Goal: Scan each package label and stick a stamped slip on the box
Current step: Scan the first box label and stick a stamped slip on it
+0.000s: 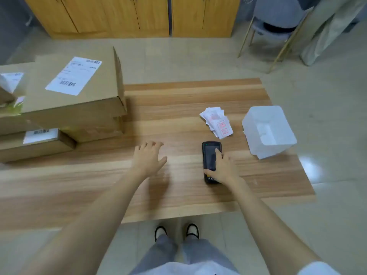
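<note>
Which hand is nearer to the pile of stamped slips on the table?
Right. The right hand touches the scanner, just on the near side of the stamped slips; the left hand is spread above the table, farther off to their left.

This looks like an office room used for handling parcels: a wood-grain table (pixel 178 96) stands on a pale tiled floor (pixel 198 56), with yellow-brown wooden cabinets (pixel 119 14) along the wall far beyond the left hand (pixel 148 157). A grey padded chair with thin gold metal legs (pixel 278 16) stands beyond the right hand (pixel 223 167). Left of the left hand are stacked brown cardboard boxes (pixel 79 108) bearing white barcode shipping labels (pixel 73 75). The right hand rests on a black handheld scanner (pixel 210 155), with white slips stamped in red (pixel 217 121) just beyond it.
</note>
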`<state>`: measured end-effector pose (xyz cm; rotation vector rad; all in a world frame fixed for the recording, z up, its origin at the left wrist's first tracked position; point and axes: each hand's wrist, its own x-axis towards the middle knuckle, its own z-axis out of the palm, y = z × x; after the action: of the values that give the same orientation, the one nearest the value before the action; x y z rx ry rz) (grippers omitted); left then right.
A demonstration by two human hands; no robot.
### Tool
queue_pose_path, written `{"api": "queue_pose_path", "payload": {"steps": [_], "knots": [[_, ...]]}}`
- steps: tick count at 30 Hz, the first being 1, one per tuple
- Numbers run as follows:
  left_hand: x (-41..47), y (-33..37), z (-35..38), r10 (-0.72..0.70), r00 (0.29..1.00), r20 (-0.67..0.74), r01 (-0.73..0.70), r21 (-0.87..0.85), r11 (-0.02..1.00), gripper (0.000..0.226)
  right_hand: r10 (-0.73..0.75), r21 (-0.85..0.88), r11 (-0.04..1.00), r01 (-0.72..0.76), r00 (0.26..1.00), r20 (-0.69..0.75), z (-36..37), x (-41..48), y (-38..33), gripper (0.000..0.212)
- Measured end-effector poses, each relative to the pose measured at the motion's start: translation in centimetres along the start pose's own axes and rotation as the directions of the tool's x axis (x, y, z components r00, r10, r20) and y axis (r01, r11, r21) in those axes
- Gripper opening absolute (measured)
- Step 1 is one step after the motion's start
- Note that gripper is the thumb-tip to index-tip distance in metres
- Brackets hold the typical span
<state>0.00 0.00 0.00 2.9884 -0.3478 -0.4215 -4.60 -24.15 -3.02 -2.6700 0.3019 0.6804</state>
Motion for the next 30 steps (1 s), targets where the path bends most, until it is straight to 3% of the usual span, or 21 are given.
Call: {"api": "queue_pose_path", "payload": {"steps": [3,12,16,20,23,25,28,30], "knots": [[-0.1,-0.2,0.8,-0.019,1.0,-0.006,0.02,0.014,1.0,0.053,0.045,-0.042,0.998,-0.044,0.999,0.009,0.7,0.5,-0.1,0.1],[-0.1,-1.3,1.2,-0.068,0.998,-0.014,0.067,-0.007,0.998,0.052,0.249,0.172,0.954,-0.244,0.969,-0.007,2.0,1.9,-1.1,0.123],[0.1,-3.2,-1.0,-0.093,0.99,-0.102,0.09,-0.025,0.996,0.053,0.317,0.399,0.866,-0.302,0.948,0.029,1.4,2.6,-2.1,0.098],[0.5,-6.2,-4.6,-0.093,0.96,-0.266,0.097,0.004,0.995,0.052,0.253,0.567,0.789,-0.234,0.966,0.048,-0.4,3.0,-4.0,0.07],[0.6,-8.4,-7.7,-0.124,0.906,-0.405,0.135,-0.002,0.991,0.049,0.128,0.674,0.732,-0.094,0.992,-0.001,-2.6,2.9,-7.1,0.03],[0.5,-10.0,-9.8,-0.168,0.857,-0.488,0.178,-0.026,0.984,0.048,0.046,0.728,0.685,-0.018,0.999,-0.018,-4.5,2.7,-9.7,0.028],[0.2,-12.6,-12.3,-0.256,0.778,-0.574,0.238,-0.107,0.965,0.048,-0.001,0.751,0.659,0.041,0.999,-0.054,-7.0,2.3,-13.6,0.05],[-0.1,-14.5,-13.5,-0.307,0.722,-0.62,0.269,-0.157,0.95,0.048,-0.04,0.78,0.619,0.091,0.996,-0.085,-8.2,2.1,-15.9,0.046]]}}
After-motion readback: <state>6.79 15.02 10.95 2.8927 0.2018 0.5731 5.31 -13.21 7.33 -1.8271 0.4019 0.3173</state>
